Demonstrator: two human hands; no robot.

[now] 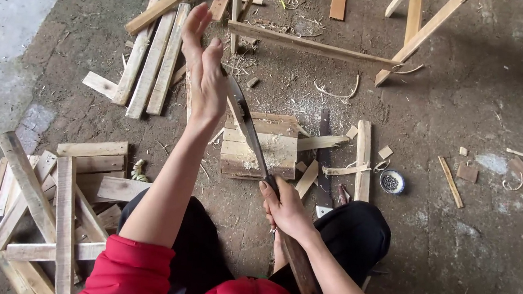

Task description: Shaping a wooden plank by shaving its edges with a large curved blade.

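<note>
Head view. Red sleeves (139, 274) and black-clad knees lie nearest the lens; the person squats on a dirt floor (466, 231).

Right hand (286, 210): clenched around the wooden handle of a long machete (247, 127). Handle runs back toward the body; blade points forward and up-left, crossing above a small chopping block of nailed boards (271, 144).

Left hand (202, 68): fingers extended and flat, palm turned toward the blade, pressed against a thin upright strip of wood (188, 94). Only a sliver of the strip shows at the wrist edge; the hand looks to be steadying it rather than wrapped round it, though the hand hides the contact. Blade tip sits just beside the palm, at the strip. Whether the strip's foot rests on the block or on the ground beside it cannot be told.

Judgement on technique: the work in hand looks like shaving or splitting the strip. Fingers stay flat and above the edge, never curled across its path. Short, controlled strokes directed away from the palm and down toward the block suit it better than a full swing. Strip should be kept vertical so the blade follows the grain.

Surroundings: stacked slats (51, 205) at left, more planks (153, 57) ahead, a small round tin of nails (391, 181) to the right of the block, shavings scattered about.
</note>
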